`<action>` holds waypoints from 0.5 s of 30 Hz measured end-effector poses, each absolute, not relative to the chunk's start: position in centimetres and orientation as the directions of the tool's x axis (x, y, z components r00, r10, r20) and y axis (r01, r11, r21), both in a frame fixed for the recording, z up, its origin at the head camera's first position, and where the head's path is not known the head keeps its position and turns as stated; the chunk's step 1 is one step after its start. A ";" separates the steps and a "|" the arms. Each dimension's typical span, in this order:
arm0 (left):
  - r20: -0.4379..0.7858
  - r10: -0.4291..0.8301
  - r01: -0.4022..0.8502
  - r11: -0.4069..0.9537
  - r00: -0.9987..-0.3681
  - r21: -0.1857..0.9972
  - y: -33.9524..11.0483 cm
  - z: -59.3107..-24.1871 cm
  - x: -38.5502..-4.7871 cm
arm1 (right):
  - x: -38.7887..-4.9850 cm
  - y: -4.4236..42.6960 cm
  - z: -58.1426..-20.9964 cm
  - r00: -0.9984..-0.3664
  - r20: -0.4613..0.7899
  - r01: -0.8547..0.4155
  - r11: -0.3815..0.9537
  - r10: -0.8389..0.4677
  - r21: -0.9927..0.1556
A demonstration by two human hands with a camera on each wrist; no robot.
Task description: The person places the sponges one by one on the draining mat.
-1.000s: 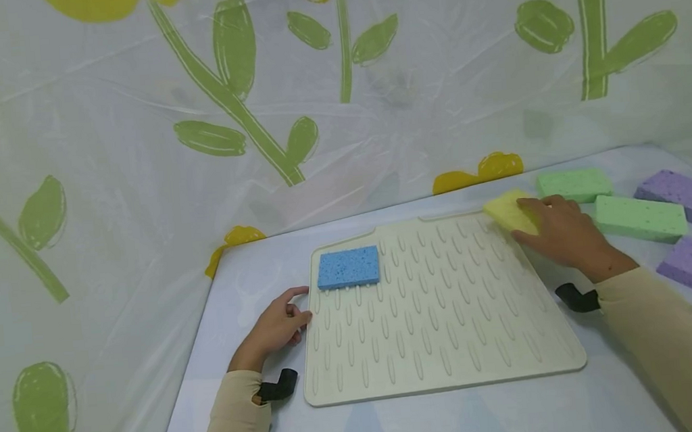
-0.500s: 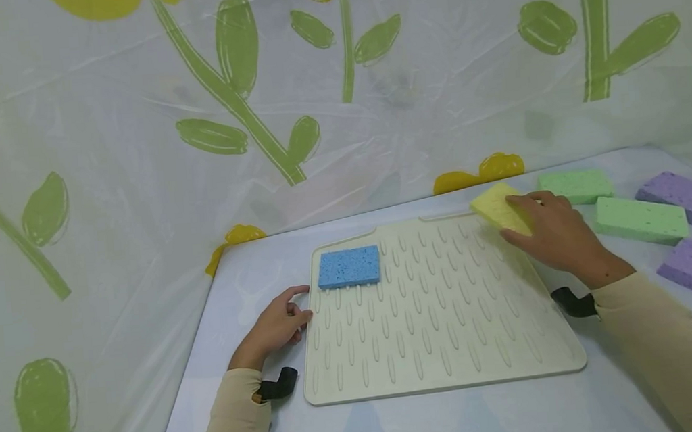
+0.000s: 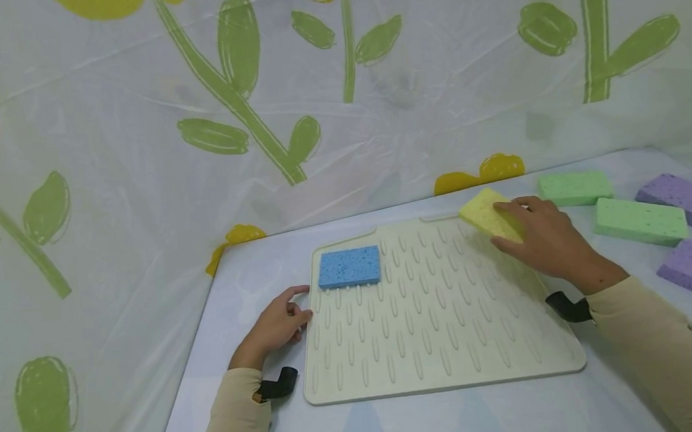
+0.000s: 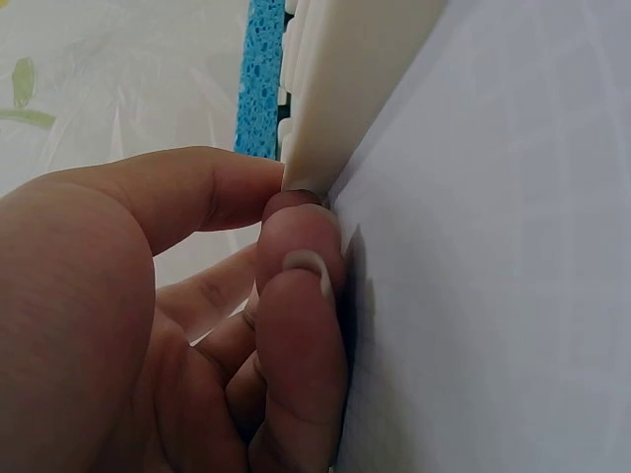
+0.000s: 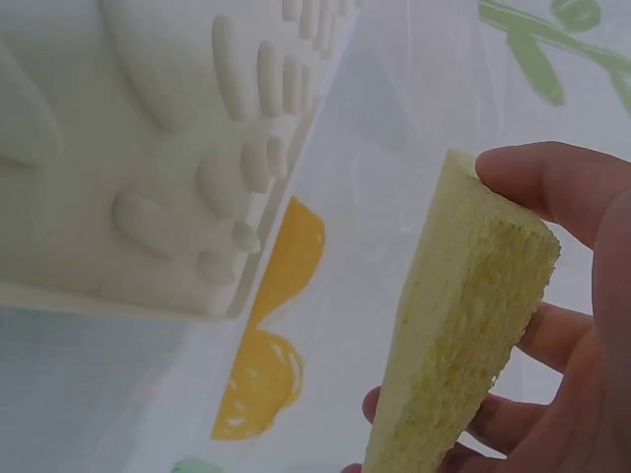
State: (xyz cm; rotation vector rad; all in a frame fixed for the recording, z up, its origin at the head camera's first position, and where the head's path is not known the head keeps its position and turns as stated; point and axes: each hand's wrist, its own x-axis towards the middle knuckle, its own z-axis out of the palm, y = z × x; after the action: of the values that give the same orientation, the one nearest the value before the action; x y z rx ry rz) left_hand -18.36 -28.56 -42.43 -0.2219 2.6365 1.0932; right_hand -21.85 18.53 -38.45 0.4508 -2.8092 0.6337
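A cream ridged mat (image 3: 427,318) lies on the table, with a blue sponge (image 3: 349,267) flat on its upper left corner. My left hand (image 3: 274,325) pinches the mat's left edge; in the left wrist view, thumb and fingertips meet at the edge of the mat (image 4: 345,89), beside the blue sponge (image 4: 258,89). My right hand (image 3: 545,237) holds a yellow sponge (image 3: 491,215), tilted, above the mat's upper right corner. The right wrist view shows the yellow sponge (image 5: 463,305) between thumb and fingers, off the surface.
Right of the mat lie two green sponges (image 3: 575,187) and two purple sponges (image 3: 686,200), close together on the white tablecloth (image 3: 423,427). A flower-patterned sheet (image 3: 389,145) hangs behind the table.
My right hand and the yellow sponge have moved left, from the mat's upper right corner to farther over the mat. My left hand and the blue sponge have stayed where they were.
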 end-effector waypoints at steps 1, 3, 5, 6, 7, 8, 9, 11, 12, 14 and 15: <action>-0.311 -0.033 -0.243 0.705 -0.950 0.667 -28.5 -42.4 -18.4 | -21.8 18.5 -38.4 -0.926 0.285 -0.345 0.858 -0.246 -0.380; -0.312 -0.032 -0.242 0.708 -0.950 0.663 -28.5 -42.5 -18.4 | -21.7 18.4 -38.3 -0.926 0.281 -0.349 0.855 -0.251 -0.384; -0.312 -0.038 -0.244 0.713 -0.949 0.657 -28.5 -42.5 -18.4 | -21.6 18.2 -38.2 -0.925 0.275 -0.357 0.848 -0.262 -0.391; -0.311 -0.039 -0.243 0.717 -0.950 0.653 -28.5 -42.4 -18.3 | -21.6 18.1 -38.2 -0.925 0.271 -0.359 0.846 -0.266 -0.395; -0.311 -0.041 -0.244 0.719 -0.950 0.651 -28.5 -42.4 -18.3 | -21.5 18.1 -38.1 -0.924 0.270 -0.362 0.844 -0.270 -0.397; -0.310 -0.041 -0.244 0.720 -0.950 0.650 -28.5 -42.4 -18.3 | -21.4 18.0 -38.1 -0.923 0.271 -0.366 0.842 -0.274 -0.396; -0.308 -0.042 -0.242 0.720 -0.950 0.650 -28.5 -42.4 -18.3 | -21.4 17.9 -38.0 -0.922 0.270 -0.368 0.841 -0.277 -0.395; -0.305 -0.039 -0.238 0.721 -0.951 0.651 -28.5 -42.4 -18.3 | -21.3 17.6 -37.9 -0.919 0.278 -0.376 0.836 -0.280 -0.399; -0.304 -0.037 -0.237 0.719 -0.952 0.654 -28.5 -42.4 -18.3 | -21.2 17.5 -37.9 -0.917 0.280 -0.379 0.834 -0.282 -0.401; -0.303 -0.033 -0.234 0.716 -0.952 0.658 -28.4 -42.3 -18.3 | -21.0 17.3 -37.8 -0.916 0.281 -0.384 0.830 -0.287 -0.405; -0.302 -0.032 -0.232 0.717 -0.953 0.658 -28.4 -42.3 -18.3 | -21.0 17.3 -37.8 -0.916 0.279 -0.386 0.828 -0.289 -0.406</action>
State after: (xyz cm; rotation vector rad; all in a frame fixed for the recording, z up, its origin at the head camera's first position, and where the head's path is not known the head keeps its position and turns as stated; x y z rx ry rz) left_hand -18.28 -28.36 -42.34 -0.2085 2.6536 1.0699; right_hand -20.97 17.25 -37.84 0.5237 -2.8043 0.6876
